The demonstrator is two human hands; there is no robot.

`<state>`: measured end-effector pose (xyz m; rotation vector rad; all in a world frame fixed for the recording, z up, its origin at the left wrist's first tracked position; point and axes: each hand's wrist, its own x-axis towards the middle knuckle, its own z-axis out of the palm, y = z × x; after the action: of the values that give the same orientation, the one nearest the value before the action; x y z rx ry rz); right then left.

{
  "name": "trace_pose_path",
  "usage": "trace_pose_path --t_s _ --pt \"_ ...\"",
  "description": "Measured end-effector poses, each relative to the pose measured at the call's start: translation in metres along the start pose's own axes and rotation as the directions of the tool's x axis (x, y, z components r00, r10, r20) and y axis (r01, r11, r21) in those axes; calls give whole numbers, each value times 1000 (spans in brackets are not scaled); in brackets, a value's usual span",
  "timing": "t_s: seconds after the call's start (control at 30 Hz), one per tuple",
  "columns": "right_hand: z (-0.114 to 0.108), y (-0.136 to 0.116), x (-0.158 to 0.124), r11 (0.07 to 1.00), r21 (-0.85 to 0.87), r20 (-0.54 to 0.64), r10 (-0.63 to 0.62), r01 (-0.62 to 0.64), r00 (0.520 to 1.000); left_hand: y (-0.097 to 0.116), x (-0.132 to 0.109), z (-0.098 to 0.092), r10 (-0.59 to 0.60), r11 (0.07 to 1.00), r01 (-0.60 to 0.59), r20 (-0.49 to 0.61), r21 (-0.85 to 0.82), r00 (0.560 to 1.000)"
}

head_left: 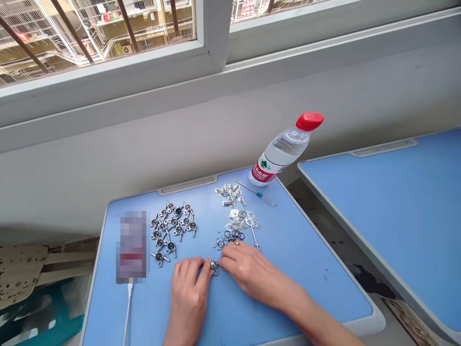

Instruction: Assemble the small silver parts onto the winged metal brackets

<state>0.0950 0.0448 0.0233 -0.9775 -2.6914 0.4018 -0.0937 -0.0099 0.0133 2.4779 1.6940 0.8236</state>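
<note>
Counting clock hours from the small metal fitting (213,265) near the middle of the bench (288,283), the only lettering near enough to make out is at 1 o'clock: a clear plastic bottle (288,144) with a red cap. Its label (265,169) carries white Chinese characters on a red band, seemingly including 山泉, under a green emblem on white. Outside the window (212,48), a red-and-white sign (248,7) is too blurred to read. At 9 o'clock lies a phone (132,245), its display pixelated past reading, with a white cable (127,312) plugged into its near end.

The left hand (190,288) pinches the fitting between thumb and forefinger. The right hand (248,269) has its fingers bunched just beside it, at 3 o'clock; whether that grip closes on anything cannot be told. A group of similar fittings (174,222), with dark round centres, lies at 10 o'clock. Toward 1 o'clock are dark rings (236,235), then flat metal plates (236,223), and farther off a slim screwdriver (260,195) near the bottle's base.
</note>
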Motion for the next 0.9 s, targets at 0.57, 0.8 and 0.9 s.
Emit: trace_pose_path --t_s 0.57,0.8,0.9 --pt "-17 40 -3 941 97 -333 338 -324 880 -7 -4 0 -107 990 102 -44 -99 993" --pt "-4 49 -1 932 8 -260 351 -362 899 -8 3 -9 -146 985 131 -146 -109 978" --pt "-3 51 0 926 44 -242 374 -375 895 -8 3 -10 -162 982 143 -160 -123 974"
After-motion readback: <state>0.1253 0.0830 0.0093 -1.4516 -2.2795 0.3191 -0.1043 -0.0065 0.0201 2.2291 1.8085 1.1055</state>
